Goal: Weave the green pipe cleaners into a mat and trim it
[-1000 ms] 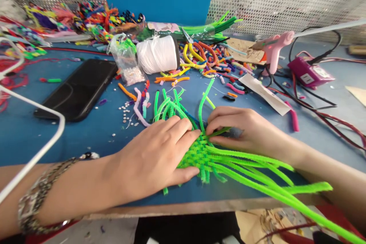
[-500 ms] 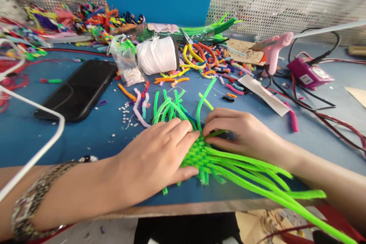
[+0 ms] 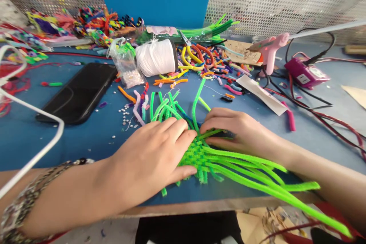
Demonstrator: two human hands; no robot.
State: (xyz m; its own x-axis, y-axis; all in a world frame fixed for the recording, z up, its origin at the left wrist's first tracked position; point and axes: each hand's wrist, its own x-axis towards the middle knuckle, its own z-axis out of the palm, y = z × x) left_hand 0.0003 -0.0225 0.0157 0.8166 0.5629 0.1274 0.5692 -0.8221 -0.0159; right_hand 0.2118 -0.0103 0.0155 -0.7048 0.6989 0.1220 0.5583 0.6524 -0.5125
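Note:
A woven patch of green pipe cleaners (image 3: 194, 155) lies near the table's front edge. My left hand (image 3: 160, 148) rests over its left side, fingers bent and thumb along the near side, holding it down. At its far right corner, my right hand (image 3: 228, 127) has thumb and fingers closed around a green pipe cleaner (image 3: 210, 134); the fingertips are partly hidden. One darker green pipe cleaner (image 3: 195, 106) stands up beside the right fingers. Long light-green pipe cleaners (image 3: 251, 177) fan out to the right, passing under my right forearm. Shorter green ends stick out behind my left hand.
Behind the weave stand a white cord spool (image 3: 156, 58) and a bag of beads (image 3: 128, 70). A black phone (image 3: 78, 93) lies left, behind a white cable (image 3: 37, 105). On the right are a pink glue gun (image 3: 270, 51), a purple power block (image 3: 307, 72), wires and a paper strip (image 3: 261, 93).
The upright green pipe cleaner has swung left and stands straighter. My right fingers have shifted slightly left at the weave's corner. My left hand stays on the weave, and the view has moved a little.

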